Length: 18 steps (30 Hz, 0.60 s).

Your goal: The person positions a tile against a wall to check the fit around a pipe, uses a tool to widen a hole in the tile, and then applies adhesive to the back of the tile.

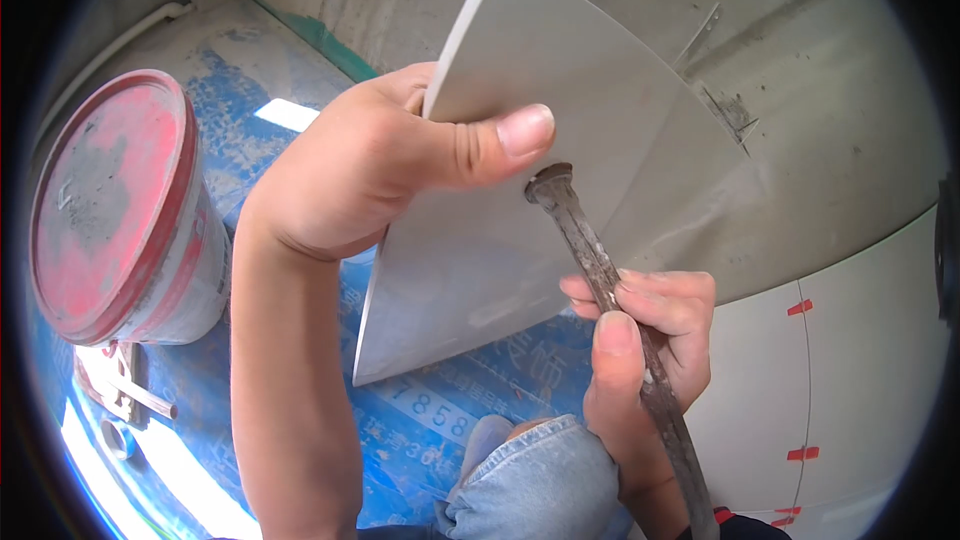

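Note:
My left hand [400, 145] grips a smooth pale grey tile [500, 260] by its left edge, thumb lying across the face and the other fingers hidden behind. The tile stands tilted in front of me. Between the thumb and fingers of my right hand [650, 340] is a worn, dark metal bar [583, 235] with a flared, flat head. That head lies in front of the tile face, just below my left thumb; whether it touches the tile I cannot tell. The bar's lower part runs down past my right palm to the bottom edge of the view.
A bucket with a red, stained lid [110, 205] stands at left on blue printed floor film [420, 410]. Beside it lie a roll of tape [117, 438] and a small stick-like piece [145, 395]. Right, pale wall tiles [860, 370] carry red wedges [803, 454]. My denim-covered knee [540, 485] is below.

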Available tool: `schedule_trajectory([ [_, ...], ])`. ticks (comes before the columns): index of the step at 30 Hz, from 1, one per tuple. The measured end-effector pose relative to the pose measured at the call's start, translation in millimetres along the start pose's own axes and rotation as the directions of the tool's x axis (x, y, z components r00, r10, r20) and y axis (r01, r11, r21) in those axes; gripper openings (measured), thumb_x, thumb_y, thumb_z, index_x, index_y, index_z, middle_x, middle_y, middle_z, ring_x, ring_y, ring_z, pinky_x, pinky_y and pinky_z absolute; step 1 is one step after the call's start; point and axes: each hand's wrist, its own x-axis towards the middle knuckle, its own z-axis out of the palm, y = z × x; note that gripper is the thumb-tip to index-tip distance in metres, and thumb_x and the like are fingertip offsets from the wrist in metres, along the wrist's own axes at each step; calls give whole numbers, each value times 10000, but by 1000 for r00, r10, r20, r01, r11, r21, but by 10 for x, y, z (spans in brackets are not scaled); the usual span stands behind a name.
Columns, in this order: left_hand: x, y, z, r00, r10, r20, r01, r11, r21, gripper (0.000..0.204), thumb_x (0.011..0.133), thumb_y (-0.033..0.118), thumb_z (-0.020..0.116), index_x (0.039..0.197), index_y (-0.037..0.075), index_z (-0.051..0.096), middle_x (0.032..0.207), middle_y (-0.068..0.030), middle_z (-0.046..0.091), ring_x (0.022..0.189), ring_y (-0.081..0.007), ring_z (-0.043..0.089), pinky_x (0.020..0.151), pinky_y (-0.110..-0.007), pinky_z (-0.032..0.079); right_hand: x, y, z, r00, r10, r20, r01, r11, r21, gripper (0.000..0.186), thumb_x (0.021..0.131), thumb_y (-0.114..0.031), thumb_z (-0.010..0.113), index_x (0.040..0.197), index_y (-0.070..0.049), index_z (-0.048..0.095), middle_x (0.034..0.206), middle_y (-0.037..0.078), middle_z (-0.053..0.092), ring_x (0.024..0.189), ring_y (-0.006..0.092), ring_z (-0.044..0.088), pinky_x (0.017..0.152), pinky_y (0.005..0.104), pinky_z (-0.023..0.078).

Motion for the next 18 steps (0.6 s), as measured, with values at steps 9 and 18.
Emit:
schedule_trajectory([
  [9,-32,16,-15,992,56,-110,-47,996,82,431,799,316,787,1034,-20,653,899,-11,607,838,-131,530,784,-274,415,5,-5,-10,999,-15,39,16,999,-31,187,883,-12,607,1035,43,513,1101,150,430,847,291,696,702,341,614],
  [18,-16,10,-25,999,23,-27,-23,1000,-1,427,808,309,776,1052,-20,655,925,-19,614,868,-134,533,810,-278,415,-20,-6,-42,999,-33,18,33,999,-22,198,878,9,609,1049,48,515,1107,155,438,846,277,697,712,331,611],
])
